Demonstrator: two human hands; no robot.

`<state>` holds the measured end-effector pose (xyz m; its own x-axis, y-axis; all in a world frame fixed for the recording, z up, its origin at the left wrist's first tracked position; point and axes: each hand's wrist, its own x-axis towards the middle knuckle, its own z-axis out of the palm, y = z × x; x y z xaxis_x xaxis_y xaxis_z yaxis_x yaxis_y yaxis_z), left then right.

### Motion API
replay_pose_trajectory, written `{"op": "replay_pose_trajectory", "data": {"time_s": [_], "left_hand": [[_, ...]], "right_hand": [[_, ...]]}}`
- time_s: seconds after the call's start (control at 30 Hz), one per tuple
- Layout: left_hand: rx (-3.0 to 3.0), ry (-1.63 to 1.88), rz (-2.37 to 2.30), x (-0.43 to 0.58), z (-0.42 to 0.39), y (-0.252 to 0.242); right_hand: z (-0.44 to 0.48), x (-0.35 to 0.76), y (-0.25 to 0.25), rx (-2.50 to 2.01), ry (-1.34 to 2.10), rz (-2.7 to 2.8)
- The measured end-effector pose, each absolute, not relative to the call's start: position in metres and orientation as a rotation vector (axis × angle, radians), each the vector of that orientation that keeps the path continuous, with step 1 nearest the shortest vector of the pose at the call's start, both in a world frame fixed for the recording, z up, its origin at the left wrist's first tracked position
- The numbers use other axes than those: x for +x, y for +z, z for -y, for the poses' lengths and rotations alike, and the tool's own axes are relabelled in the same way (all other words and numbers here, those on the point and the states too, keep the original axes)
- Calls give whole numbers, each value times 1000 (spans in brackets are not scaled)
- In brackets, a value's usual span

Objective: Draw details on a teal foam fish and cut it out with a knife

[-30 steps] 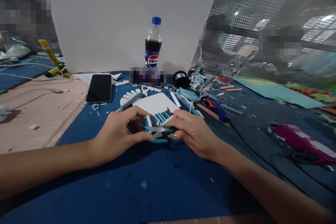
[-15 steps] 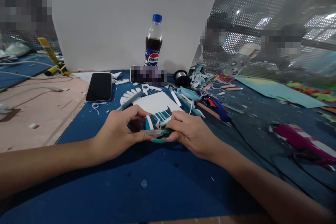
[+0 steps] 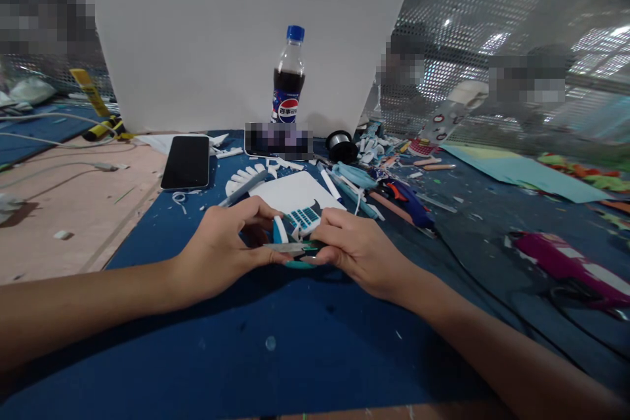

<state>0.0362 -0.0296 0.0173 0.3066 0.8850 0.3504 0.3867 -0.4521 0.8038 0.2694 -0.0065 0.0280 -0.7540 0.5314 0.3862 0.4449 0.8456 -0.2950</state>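
In front of me, at the middle of the head view, my two hands meet over the blue mat. My left hand (image 3: 229, 236) is closed, pinching a small curved blue-and-white piece (image 3: 279, 230) between fingers and thumb. My right hand (image 3: 357, 246) is closed on a small bladed tool (image 3: 286, 247) with a silver blade and a dark green part; its grip is hidden by the fingers. The blade points left, across my left thumb. A teal curved edge (image 3: 299, 264) shows just below the blade. Behind the fingers lies a white piece with teal squares (image 3: 304, 218).
A white sheet (image 3: 295, 190), white strips and a marker (image 3: 329, 184) lie beyond my hands. Farther back stand a cola bottle (image 3: 288, 88) and a wire spool (image 3: 341, 146). A black phone (image 3: 186, 163) is left; a blue glue gun (image 3: 408, 200) and magenta tool (image 3: 571, 266) are right.
Almost nothing differs. Both hands keep the same grip, and the blade and teal edge between them have shifted only slightly.
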Motion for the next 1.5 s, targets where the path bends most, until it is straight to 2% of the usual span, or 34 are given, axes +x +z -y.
{"op": "replay_pose_trajectory", "data": {"time_s": [0.73, 1.5], "left_hand": [[1971, 1145, -987, 36, 29, 11], [1984, 1148, -943, 35, 29, 11]], "right_hand": [[5, 270, 23, -705, 375, 2602], [7, 270, 26, -679, 329, 2596]]}}
